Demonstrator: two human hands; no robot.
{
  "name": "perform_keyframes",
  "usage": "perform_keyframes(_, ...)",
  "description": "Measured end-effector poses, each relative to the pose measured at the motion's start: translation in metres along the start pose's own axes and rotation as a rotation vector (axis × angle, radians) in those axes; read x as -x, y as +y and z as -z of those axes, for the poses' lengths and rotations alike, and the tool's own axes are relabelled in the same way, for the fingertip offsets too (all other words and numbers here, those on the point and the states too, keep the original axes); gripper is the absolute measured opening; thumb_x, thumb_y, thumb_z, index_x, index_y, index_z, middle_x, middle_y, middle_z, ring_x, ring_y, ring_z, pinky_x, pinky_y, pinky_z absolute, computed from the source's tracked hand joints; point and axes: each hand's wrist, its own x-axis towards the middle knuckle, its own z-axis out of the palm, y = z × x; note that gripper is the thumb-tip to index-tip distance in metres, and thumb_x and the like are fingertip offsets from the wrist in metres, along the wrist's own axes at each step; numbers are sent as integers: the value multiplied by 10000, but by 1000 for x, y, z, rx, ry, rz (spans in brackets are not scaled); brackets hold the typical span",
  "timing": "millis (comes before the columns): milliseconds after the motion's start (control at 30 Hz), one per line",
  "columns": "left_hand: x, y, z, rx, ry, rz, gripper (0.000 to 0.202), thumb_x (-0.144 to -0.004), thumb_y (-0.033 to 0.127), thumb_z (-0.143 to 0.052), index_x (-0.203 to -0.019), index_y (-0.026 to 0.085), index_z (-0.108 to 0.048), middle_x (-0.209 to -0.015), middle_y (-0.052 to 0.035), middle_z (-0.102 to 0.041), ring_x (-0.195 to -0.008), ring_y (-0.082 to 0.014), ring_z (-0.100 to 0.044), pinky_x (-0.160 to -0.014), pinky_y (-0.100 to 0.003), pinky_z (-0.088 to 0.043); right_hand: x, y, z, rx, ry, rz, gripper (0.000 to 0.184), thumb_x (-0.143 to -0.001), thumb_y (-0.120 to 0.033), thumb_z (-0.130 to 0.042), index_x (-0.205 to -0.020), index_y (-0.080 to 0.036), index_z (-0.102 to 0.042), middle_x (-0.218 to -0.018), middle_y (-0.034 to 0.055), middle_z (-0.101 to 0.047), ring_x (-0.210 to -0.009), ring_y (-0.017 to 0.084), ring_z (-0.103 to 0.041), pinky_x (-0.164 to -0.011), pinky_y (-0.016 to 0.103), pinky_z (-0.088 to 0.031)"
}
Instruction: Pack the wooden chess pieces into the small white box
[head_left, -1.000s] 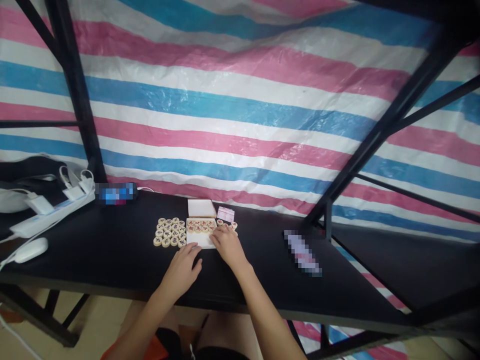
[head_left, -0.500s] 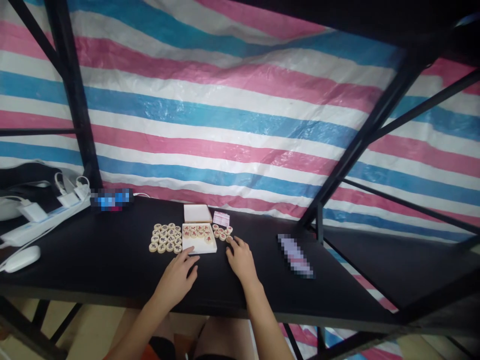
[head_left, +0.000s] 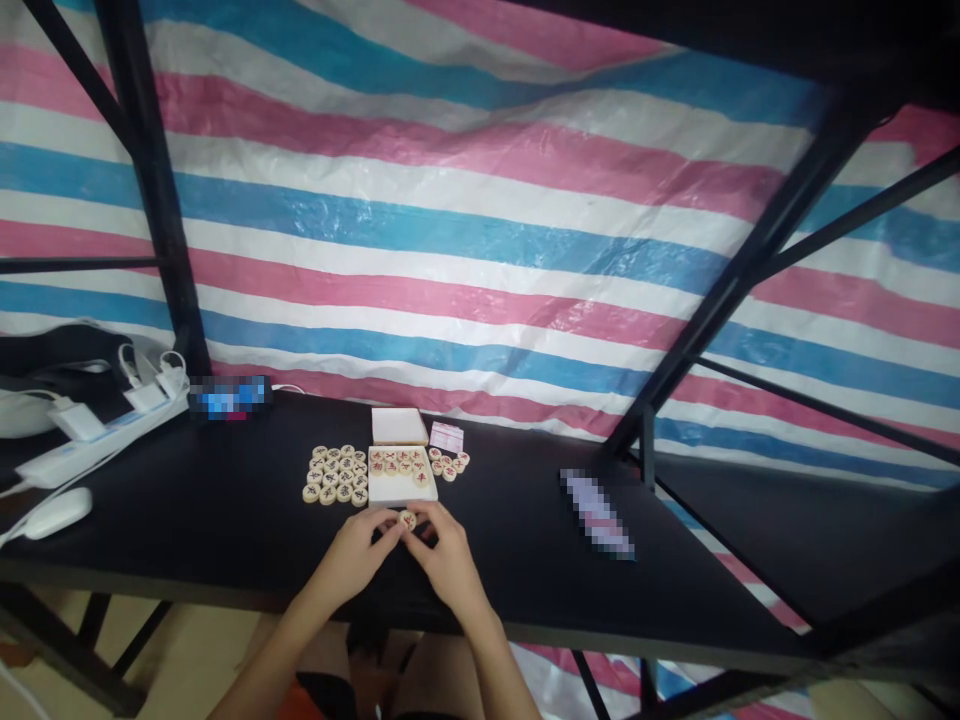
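Note:
Both of my hands meet in front of me over the black table [head_left: 225, 520]. My left hand [head_left: 358, 550] and my right hand [head_left: 444, 555] pinch one round wooden chess piece [head_left: 407, 520] between their fingertips. Just beyond them lies a white box tray [head_left: 401, 487] with a row of pieces along its far side. Several loose pieces [head_left: 335, 473] sit in rows to the tray's left. A few more pieces [head_left: 448, 465] lie at its right. The white box lid [head_left: 399, 426] and a small pink-printed paper [head_left: 446, 436] lie behind the tray.
A white power strip [head_left: 82, 440] with plugs and a white mouse [head_left: 58, 512] are at the table's left end. A blurred flat object [head_left: 598, 514] lies on the right. Black frame bars [head_left: 154, 190] rise at left and right before a striped tarp [head_left: 465, 220].
My right hand drew back from the pieces at the tray's right with one piece. My left hand came in to meet it, and both now pinch that piece in front of the tray.

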Motion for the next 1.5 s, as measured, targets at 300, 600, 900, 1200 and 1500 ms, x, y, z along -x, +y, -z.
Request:
perform_keyframes(300,-1,3,4,115,-43,42,290,-870,348,-462,-933,190,-697,-918,-43,-734,-832,-202,-657,-773,-274,-484,0,-6,1,-93,-41,-88,176,-813,-297,-581,-942,-205,-658,-846,24,-693,-740,158,-641,-638,239,-473)
perform_keyframes(600,-2,-4,0,78,9,39,244,-789,290,-564,-993,175,-633,-826,-29,-705,-736,-172,-624,-648,-253,-449,0,-9,1,-178,-21,-175,237,-851,-401,-532,-820,-193,-642,-772,34,-714,-721,182,-663,-661,250,-481)
perform_keyframes(900,-1,-2,-1,99,-37,20,219,-789,256,-551,-972,182,-646,-836,-26,-694,-743,-162,-612,-674,-247,-461,-2,-10,-1,-119,-13,-187,217,-836,-370,-550,-738,-192,-625,-675,9,-684,-623,158,-633,-592,225,-450)
perform_keyframes(1200,0,-7,-1,98,-23,51,274,-798,297,-562,-1024,190,-674,-880,-31,-716,-737,-173,-619,-672,-258,-482,-1,-13,1,-114,-36,-167,218,-831,-405,-562,-784,-201,-623,-709,23,-696,-635,168,-642,-584,236,-471)
perform_keyframes(1500,0,-7,-1,56,-24,39,311,-805,307,-553,-1062,187,-681,-910,-45,-710,-734,-177,-610,-647,-256,-463,0,-13,0,-106,-37,-160,192,-847,-366,-528,-787,-205,-613,-711,13,-691,-642,159,-637,-610,238,-478)
